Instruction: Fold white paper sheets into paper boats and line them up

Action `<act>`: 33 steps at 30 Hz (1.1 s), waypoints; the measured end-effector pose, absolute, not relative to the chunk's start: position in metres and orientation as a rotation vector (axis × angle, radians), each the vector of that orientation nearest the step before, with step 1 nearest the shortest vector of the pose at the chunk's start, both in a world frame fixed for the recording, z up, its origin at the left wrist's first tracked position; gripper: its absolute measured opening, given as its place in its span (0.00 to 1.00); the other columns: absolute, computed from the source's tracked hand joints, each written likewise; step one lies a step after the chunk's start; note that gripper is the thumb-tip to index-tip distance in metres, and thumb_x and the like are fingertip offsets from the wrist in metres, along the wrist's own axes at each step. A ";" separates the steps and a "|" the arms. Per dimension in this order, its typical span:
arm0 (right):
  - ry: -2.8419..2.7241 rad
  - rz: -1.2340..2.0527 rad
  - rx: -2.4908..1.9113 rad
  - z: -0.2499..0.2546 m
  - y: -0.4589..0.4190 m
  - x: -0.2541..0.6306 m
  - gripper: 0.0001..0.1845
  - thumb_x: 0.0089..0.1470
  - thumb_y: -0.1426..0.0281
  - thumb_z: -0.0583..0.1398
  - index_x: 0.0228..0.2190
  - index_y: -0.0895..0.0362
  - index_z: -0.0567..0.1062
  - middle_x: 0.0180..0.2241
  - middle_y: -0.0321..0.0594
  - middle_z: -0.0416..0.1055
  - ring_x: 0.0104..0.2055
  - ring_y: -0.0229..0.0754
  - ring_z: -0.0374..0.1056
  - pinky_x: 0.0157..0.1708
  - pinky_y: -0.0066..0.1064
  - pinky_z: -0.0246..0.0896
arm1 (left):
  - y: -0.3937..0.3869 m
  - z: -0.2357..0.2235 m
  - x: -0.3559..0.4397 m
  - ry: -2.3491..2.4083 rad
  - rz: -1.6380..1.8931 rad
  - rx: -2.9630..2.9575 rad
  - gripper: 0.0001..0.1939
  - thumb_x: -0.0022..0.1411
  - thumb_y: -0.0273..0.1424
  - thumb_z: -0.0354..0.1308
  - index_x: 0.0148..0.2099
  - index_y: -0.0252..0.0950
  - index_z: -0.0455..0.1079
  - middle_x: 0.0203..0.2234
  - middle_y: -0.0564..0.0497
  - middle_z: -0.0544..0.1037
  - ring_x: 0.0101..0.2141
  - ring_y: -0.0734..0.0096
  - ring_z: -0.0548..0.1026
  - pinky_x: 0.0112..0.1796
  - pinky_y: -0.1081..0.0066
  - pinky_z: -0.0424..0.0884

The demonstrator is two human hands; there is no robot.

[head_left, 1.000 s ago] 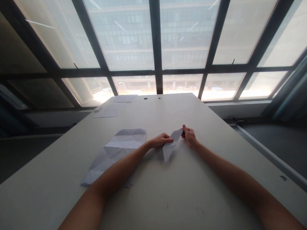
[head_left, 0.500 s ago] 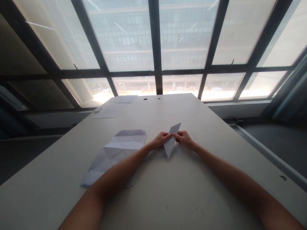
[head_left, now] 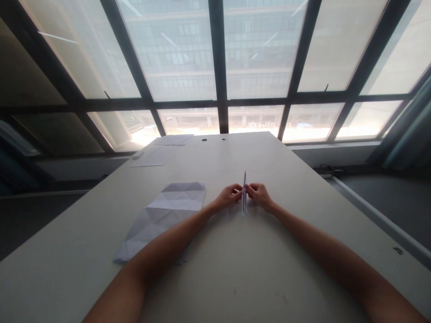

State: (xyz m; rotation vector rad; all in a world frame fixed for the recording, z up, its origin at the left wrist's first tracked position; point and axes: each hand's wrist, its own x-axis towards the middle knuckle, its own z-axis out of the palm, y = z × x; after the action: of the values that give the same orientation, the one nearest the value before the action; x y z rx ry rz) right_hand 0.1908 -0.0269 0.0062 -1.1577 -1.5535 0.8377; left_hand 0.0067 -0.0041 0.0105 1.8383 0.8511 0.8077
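A small folded piece of white paper stands on edge above the white table, seen almost edge-on as a thin strip. My left hand pinches it from the left and my right hand pinches it from the right, fingers of both closed on it. To the left lies a larger creased white sheet, flat on the table and untouched.
Several flat paper sheets lie at the far left corner of the table. Two small dark holes sit near the far edge. Large windows with dark frames stand beyond the table, and a floor drop lies to the right.
The folded paper has turned from lying slanted and flat-faced to standing edge-on. My right hand slid from its upper tip down to its middle, close to my left hand.
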 end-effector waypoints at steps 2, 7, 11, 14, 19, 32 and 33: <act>-1.556 0.858 -1.144 0.007 -0.027 0.190 0.29 0.49 0.43 0.60 0.17 0.57 0.71 0.17 0.36 0.65 0.21 0.36 0.58 0.22 0.28 0.51 | -0.005 0.013 0.006 0.807 0.791 1.852 0.26 0.62 0.52 0.57 0.42 0.31 0.72 0.30 0.49 0.77 0.29 0.72 0.73 0.31 0.72 0.68; -1.572 0.937 -1.127 0.006 -0.025 0.190 0.28 0.47 0.45 0.63 0.19 0.57 0.72 0.19 0.37 0.68 0.22 0.37 0.61 0.22 0.27 0.53 | -0.007 0.016 0.006 0.788 0.767 1.851 0.28 0.61 0.55 0.58 0.44 0.32 0.70 0.35 0.47 0.77 0.33 0.69 0.75 0.32 0.73 0.68; -1.578 0.959 -1.157 0.004 -0.023 0.191 0.26 0.49 0.47 0.62 0.20 0.58 0.73 0.19 0.38 0.69 0.21 0.36 0.61 0.21 0.27 0.53 | -0.005 0.011 0.006 0.755 0.748 1.835 0.28 0.61 0.54 0.58 0.45 0.33 0.69 0.37 0.46 0.77 0.34 0.68 0.75 0.33 0.72 0.69; -1.582 0.927 -1.205 0.002 -0.020 0.192 0.26 0.50 0.49 0.60 0.18 0.58 0.72 0.17 0.37 0.67 0.20 0.36 0.59 0.20 0.26 0.50 | -0.002 0.008 0.005 0.742 0.766 1.909 0.26 0.61 0.52 0.59 0.45 0.32 0.70 0.38 0.46 0.77 0.35 0.68 0.75 0.36 0.70 0.70; -1.575 0.925 -1.266 -0.002 -0.015 0.192 0.21 0.50 0.55 0.60 0.18 0.58 0.73 0.17 0.38 0.68 0.20 0.36 0.60 0.20 0.27 0.51 | -0.002 0.010 0.004 0.794 0.772 1.972 0.23 0.63 0.50 0.59 0.44 0.32 0.71 0.38 0.46 0.77 0.37 0.67 0.74 0.38 0.69 0.70; -1.560 1.010 -1.246 0.003 -0.017 0.195 0.17 0.49 0.59 0.60 0.20 0.59 0.74 0.18 0.38 0.69 0.19 0.36 0.62 0.19 0.26 0.55 | -0.003 0.015 0.001 0.783 0.734 1.927 0.22 0.63 0.45 0.58 0.49 0.31 0.71 0.41 0.45 0.77 0.36 0.66 0.74 0.37 0.70 0.69; -1.550 1.009 -1.248 0.002 -0.017 0.195 0.16 0.48 0.60 0.59 0.20 0.59 0.74 0.18 0.38 0.69 0.19 0.36 0.62 0.18 0.26 0.55 | -0.003 0.016 0.001 0.781 0.734 1.929 0.21 0.63 0.43 0.57 0.49 0.31 0.71 0.42 0.44 0.77 0.38 0.65 0.75 0.38 0.70 0.69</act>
State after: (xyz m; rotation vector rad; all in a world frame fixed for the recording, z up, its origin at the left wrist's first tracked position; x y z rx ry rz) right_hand 0.1950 -0.0167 0.0021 -1.2484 -1.5505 1.0092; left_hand 0.0013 -0.0030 0.0162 1.9287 0.7807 0.7338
